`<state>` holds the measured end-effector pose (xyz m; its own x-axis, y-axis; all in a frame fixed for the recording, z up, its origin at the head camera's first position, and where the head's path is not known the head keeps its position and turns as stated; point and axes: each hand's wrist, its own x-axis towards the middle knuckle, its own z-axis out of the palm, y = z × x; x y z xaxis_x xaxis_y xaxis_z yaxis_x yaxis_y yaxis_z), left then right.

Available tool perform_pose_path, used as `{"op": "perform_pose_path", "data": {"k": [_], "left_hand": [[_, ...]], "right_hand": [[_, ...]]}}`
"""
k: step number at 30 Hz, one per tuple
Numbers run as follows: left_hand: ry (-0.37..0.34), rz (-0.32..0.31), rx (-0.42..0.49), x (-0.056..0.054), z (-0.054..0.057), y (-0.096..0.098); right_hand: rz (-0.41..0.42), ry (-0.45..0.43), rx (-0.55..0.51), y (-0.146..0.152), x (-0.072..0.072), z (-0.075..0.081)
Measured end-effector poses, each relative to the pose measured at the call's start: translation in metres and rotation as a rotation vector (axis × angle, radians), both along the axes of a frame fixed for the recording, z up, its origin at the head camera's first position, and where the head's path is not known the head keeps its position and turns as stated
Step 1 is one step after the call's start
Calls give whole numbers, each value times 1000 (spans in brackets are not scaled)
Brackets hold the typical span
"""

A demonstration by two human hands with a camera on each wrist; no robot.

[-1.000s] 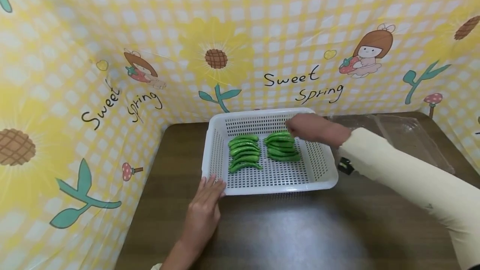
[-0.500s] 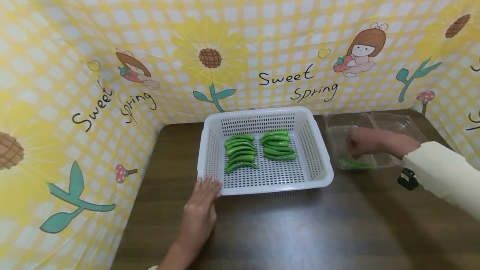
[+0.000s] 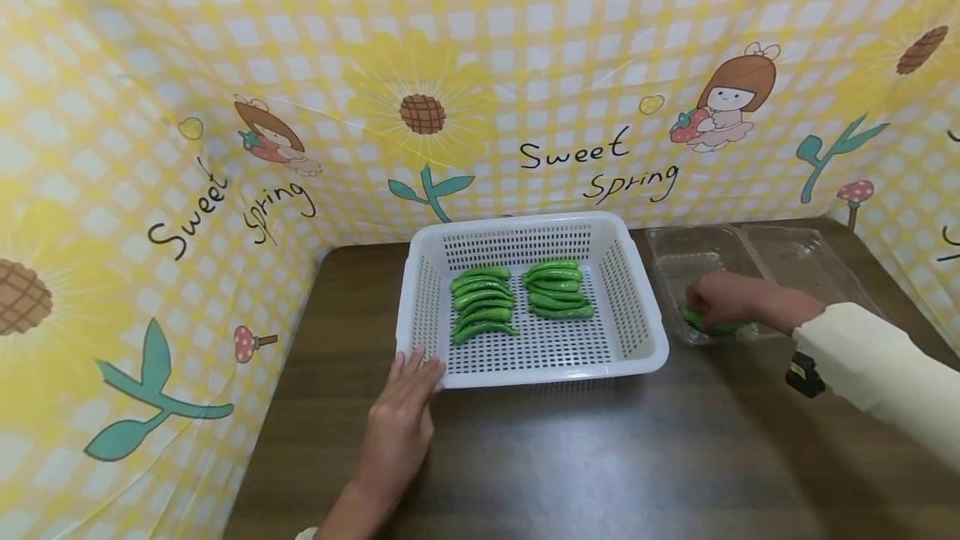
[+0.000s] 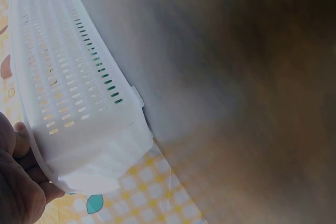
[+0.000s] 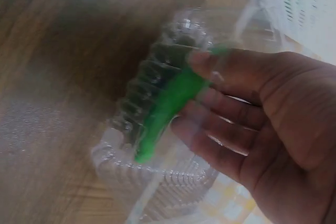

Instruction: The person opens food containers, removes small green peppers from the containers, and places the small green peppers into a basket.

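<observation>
A white perforated basket (image 3: 525, 377) holds two rows of green peppers, one on the left (image 3: 482, 307) and one on the right (image 3: 557, 290). My left hand (image 3: 397, 427) rests with its fingers over the basket's near left corner; in the left wrist view, its fingertips (image 4: 52, 190) touch the rim. Beside the basket, my right hand (image 3: 738, 302) reaches down into a clear plastic tray (image 3: 813, 265). In the right wrist view it pinches a green pepper (image 5: 176, 95) between thumb and fingers, low over the tray's ribbed wall.
A divider splits the clear tray into compartments, and my right hand is in the left one. Both containers sit on a dark wooden table (image 3: 570, 457). Behind and to the left hangs a yellow checked cloth (image 3: 525, 90) printed with sunflowers. My right wrist wears a small black device (image 3: 805, 375).
My right hand has moved right from over the basket to the clear tray, then lowered onto a pepper there. My left hand has stayed on the basket's corner.
</observation>
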<state>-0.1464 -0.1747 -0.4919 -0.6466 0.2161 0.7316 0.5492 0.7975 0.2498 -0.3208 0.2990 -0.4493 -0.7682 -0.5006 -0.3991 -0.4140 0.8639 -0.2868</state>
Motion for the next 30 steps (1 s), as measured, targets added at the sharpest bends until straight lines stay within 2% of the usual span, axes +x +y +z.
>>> {"op": "perform_pose_path", "data": {"k": [3, 7, 10, 17, 26, 30], "left_hand": [[-6, 2, -2, 0, 0, 0], [-51, 7, -13, 0, 0, -1], [-78, 13, -20, 1, -1, -1], [0, -4, -9, 0, -1, -1], [0, -2, -7, 1, 0, -2], [-22, 2, -10, 1, -1, -2]], "right_hand": [[-47, 65, -65, -1, -5, 2], [-124, 194, -143, -2, -11, 10], [-181, 255, -188, -4, -15, 18], [-299, 279, -292, -12, -19, 35], [-449, 291, -407, -26, -22, 49], [-434, 339, -444, -39, -22, 55]]}}
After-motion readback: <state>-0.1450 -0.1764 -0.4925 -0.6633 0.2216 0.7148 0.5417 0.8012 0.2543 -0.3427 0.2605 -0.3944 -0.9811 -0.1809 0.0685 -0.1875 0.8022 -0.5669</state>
